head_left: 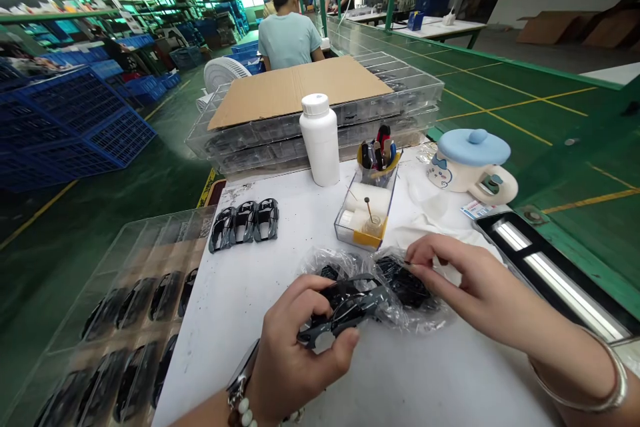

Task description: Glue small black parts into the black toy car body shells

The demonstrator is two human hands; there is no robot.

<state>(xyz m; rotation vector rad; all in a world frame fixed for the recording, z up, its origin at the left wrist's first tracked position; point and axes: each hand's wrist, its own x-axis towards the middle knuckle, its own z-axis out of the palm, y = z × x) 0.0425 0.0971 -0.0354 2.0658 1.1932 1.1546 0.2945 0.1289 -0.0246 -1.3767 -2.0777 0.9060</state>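
Observation:
My left hand (305,340) is closed around a glossy black plastic shell (350,303), shaped like a toy car body, tilted above the table. Beneath and behind it lies a clear plastic bag (425,320), opened out, with small black parts (403,280) heaped inside. Over the bag's right side, my right hand (460,280) pinches thumb against fingers; a tiny dark piece seems to show at the tips, too small to name. Three similar black shells (245,221) stand side by side on the white table (215,320), left of the bag.
Left of the table, a clear divided tray (125,240) holds several black shells. Behind the bag stand a clear box (363,213) with white rolls, a white bottle (320,140) and a blue-lidded mug (470,163). Stacked trays under cardboard (300,90) fill the back; people sit beyond.

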